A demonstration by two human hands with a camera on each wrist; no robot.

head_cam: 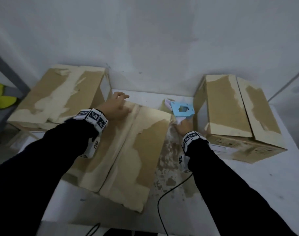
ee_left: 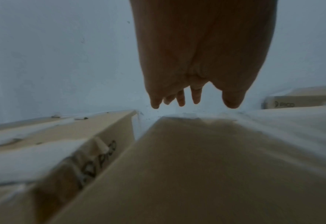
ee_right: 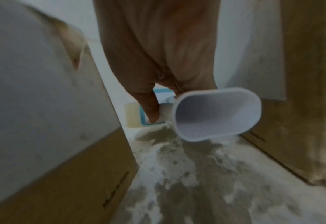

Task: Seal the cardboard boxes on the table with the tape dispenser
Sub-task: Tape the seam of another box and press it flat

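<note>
Three cardboard boxes with torn tape marks stand on the white table (head_cam: 264,184): a left box (head_cam: 56,94), a middle box (head_cam: 128,150) and a right box (head_cam: 233,109). My left hand (head_cam: 123,101) rests with relaxed fingers on the middle box's far end, beside its centre seam. In the left wrist view the left hand (ee_left: 196,97) hangs just over the middle box (ee_left: 196,166). A blue tape dispenser (head_cam: 182,109) sits between the middle and right boxes. My right hand (head_cam: 182,124) grips its white handle (ee_right: 215,113). The tape roll (ee_right: 132,115) shows behind my right hand (ee_right: 152,106).
The table top between the boxes is scuffed with brown patches (head_cam: 169,159). A black cable (head_cam: 164,198) runs off the near edge. A grey shelf on the left holds a yellow-green item (head_cam: 2,97). A pale wall (head_cam: 145,40) stands right behind the boxes.
</note>
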